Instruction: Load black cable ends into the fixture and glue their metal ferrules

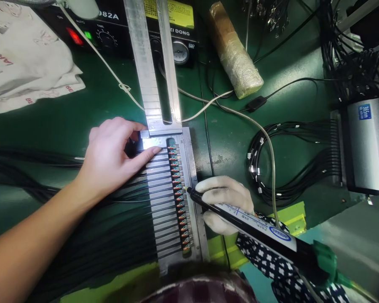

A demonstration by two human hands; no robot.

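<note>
My bare left hand (112, 147) grips the top left corner of a metal fixture (159, 185), its thumb lying over the uppermost wires. Across this fixture runs a row of thin black cables (164, 198), their ends meeting a column of small circuit boards (180, 206) with orange-red wire ends. In my gloved right hand (225, 202) is a black dispensing syringe (255, 231) with a white label and a green fitting at its rear. The syringe tip points left and is at the boards near mid-column; whether it touches them I cannot tell.
A slotted metal frame (153, 84) extends from the fixture's top toward a black dispenser unit (107, 29) with a gauge. Nearby are a white bag (28, 63), a plastic-wrapped block (235, 54), coiled black cables (255, 164) and a silver box (369, 143) labelled 365nm.
</note>
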